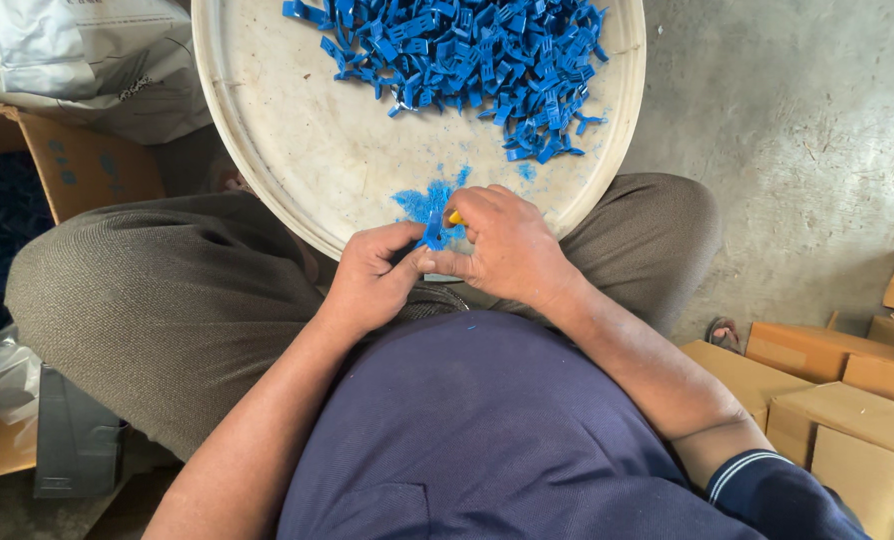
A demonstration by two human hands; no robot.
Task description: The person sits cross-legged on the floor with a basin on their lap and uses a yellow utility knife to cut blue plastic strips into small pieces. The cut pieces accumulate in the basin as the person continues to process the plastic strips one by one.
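A rough concrete floor (pixel 817 120) surrounds the seated person. At the round tray's (pixel 267 170) near edge, the left hand (pixel 367 275) pinches a small blue plastic piece (pixel 433 232) while the right hand (pixel 507 245) grips a yellow-handled tool (pixel 454 217) against it. A slip could nick a fingertip or flick the piece away. Farther in lies the blue parts heap (pixel 467 60).

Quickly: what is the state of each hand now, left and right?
Left hand: closed, pinching a small blue plastic piece.
Right hand: closed on a yellow-handled tool, touching the same piece.
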